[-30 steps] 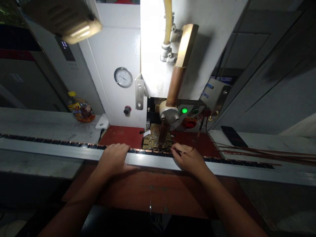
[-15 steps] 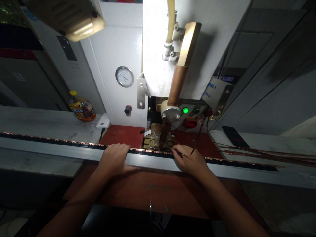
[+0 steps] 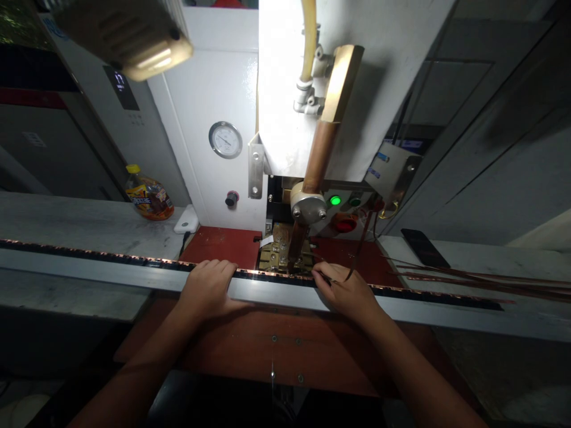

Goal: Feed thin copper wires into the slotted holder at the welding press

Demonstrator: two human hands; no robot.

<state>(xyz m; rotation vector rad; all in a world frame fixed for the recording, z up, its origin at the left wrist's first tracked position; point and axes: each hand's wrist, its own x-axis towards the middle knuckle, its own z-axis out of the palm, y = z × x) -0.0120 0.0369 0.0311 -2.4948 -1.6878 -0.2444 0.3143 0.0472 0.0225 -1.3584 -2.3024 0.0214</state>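
A long aluminium rail (image 3: 111, 274) crosses the whole view, with a black strip carrying copper pieces (image 3: 151, 261) along its far edge. My left hand (image 3: 209, 288) is wrapped over the rail, left of the machine's copper electrode (image 3: 298, 241). The electrode's tip comes down at the strip, in front of a brass fixture block (image 3: 275, 252). Just right of that tip, my right hand (image 3: 345, 290) is closed, resting at the rail. Its fingers pinch a thin brown metal strip (image 3: 357, 252) that curves up behind the hand. The pinched end is partly hidden by the fingers.
The white machine body (image 3: 205, 77) stands ahead with a pressure gauge (image 3: 225, 140), a lit green button (image 3: 335, 201) and a red knob (image 3: 345, 223). At left are a bottle (image 3: 149, 196) and a white box (image 3: 186, 221). Loose copper strips (image 3: 482, 276) and a phone (image 3: 423, 246) lie right.
Digits now glow on the dark display panel at the upper left, where they were barely visible before. Both hands keep nearly the same place and grip.
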